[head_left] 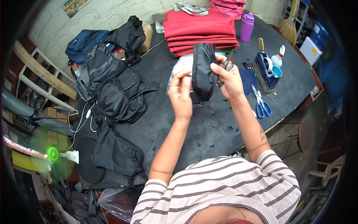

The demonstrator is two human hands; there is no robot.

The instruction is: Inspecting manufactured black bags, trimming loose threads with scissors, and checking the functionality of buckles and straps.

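A black fabric pouch (204,72) with seamed edges is held up over the table. My right hand (230,82) grips its right side, the thumb lying on the front. Small snips (229,66) with dark green handles are also tucked among the fingers of that hand, blades pointing up. My left hand (181,99) is at the pouch's left edge, thumb and fingertips drawn together. Whether those fingertips pinch the fabric or a thread is too small to tell. Behind the pouch lies clear plastic wrapping (179,67), partly hidden.
Folded red fabric (201,28) is stacked at the back beside a purple bottle (247,27). Blue-handled scissors (263,106) and a tool holder (265,76) lie at right. Black bags (112,99) fill the left side. A green fan (54,154) spins at the table's left edge.
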